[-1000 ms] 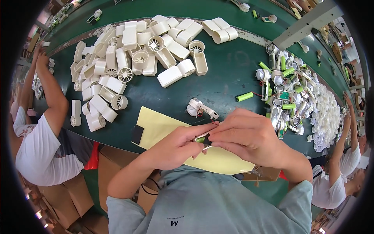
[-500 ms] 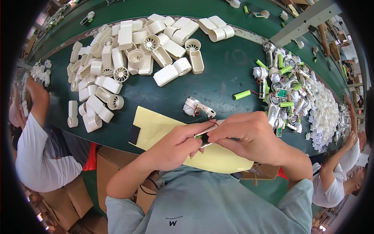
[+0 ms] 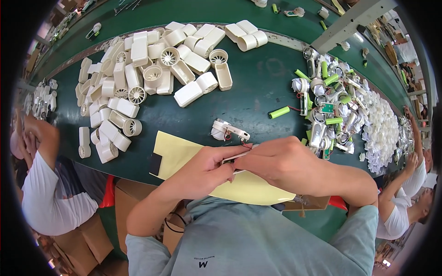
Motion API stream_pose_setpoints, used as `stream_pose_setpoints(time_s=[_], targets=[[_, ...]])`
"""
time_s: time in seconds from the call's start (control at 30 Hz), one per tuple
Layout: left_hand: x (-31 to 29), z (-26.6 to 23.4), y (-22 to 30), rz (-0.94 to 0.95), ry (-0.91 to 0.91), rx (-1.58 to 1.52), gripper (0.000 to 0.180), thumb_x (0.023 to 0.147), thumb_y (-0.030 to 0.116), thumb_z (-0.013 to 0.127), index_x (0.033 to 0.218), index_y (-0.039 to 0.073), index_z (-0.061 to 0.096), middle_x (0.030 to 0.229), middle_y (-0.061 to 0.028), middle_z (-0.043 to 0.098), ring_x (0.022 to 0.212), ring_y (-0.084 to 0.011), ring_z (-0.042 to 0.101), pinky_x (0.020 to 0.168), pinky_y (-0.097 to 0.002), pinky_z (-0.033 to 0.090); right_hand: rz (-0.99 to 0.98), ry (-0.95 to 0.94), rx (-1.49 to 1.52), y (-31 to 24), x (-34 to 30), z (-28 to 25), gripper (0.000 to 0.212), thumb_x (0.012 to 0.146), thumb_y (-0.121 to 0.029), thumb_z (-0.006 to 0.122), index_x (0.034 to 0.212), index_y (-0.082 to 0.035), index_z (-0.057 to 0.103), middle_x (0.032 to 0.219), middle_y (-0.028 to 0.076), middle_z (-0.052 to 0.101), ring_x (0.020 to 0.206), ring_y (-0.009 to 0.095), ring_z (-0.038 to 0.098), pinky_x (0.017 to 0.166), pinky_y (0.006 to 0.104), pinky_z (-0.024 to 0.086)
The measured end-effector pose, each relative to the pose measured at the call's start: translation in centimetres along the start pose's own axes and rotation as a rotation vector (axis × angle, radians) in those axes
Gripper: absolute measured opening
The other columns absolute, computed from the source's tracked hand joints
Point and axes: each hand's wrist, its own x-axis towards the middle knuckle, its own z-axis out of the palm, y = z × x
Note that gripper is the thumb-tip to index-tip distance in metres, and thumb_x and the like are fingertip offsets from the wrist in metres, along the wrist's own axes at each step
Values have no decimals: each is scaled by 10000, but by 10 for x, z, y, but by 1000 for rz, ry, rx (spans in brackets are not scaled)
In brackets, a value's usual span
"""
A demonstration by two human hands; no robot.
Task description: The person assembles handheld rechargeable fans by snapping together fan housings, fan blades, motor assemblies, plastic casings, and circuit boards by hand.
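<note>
Both hands meet over the front of the table around a small white plastic housing (image 3: 227,161), largely covered by fingers. My left hand (image 3: 200,172) is closed round it from the left, thumb and fingers along its sides. My right hand (image 3: 281,163) is closed too, its bent fingers reaching into the open side, where something dark shows; the fingertips are hidden. Just beyond lies a white fan part with a slim frame (image 3: 232,129), its red and dark wires running toward the housing. A yellow sheet (image 3: 177,154) lies beneath my hands.
Cream fan housings (image 3: 133,76) are heaped at the far left. On the right lies a pile of fan assemblies (image 3: 322,108) with green battery cells (image 3: 279,112), beside white plastic pieces (image 3: 382,129). A metal post (image 3: 352,27) stands far right. Co-workers sit on both sides.
My right hand has turned over the housing, its fingers pushing further in, and the right elbow has swung outward. The green cell seen earlier inside the housing is now covered. The view has shifted slightly.
</note>
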Motion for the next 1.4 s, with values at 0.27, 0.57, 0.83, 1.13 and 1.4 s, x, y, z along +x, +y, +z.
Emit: stream_pose_setpoints(time_s=[0.27,0.57,0.83,1.13,1.4], targets=[[-16,-15,-2,98,54,-190,510,991,33,471,1498,21,510,822,-30,596,710,-81,511,650,-240,458,169,309,149,2,-15,-30,327,862,78,634,1174,5,699,1204,169,712,1020,277,733,834,356,619],[-24,2,22,116,-20,-295,425,1042,107,557,1452,-5,553,790,2,573,683,-63,464,593,-222,374,401,171,1277,26,-12,37,568,1107,-416,414,1546,-61,361,1438,104,476,1352,207,461,1148,371,354],[-27,6,27,17,-3,-342,413,1039,85,558,1445,11,567,799,30,568,679,-37,443,571,-211,342,294,381,952,31,-21,35,342,1044,-86,570,1379,-20,556,1279,97,625,1072,171,650,902,313,532],[-12,10,-6,201,118,-116,447,988,79,669,1403,7,520,1131,-67,576,886,-75,588,713,-260,516,136,487,-54,0,-15,-10,262,879,-126,774,1110,-9,734,1036,120,669,790,241,661,637,339,545],[-9,21,-5,185,236,-185,320,977,93,707,1213,-2,511,1063,-85,662,870,-106,670,682,-265,575,116,464,-34,2,-11,6,279,896,-145,765,1144,-20,735,1032,113,661,781,231,653,631,345,547]])
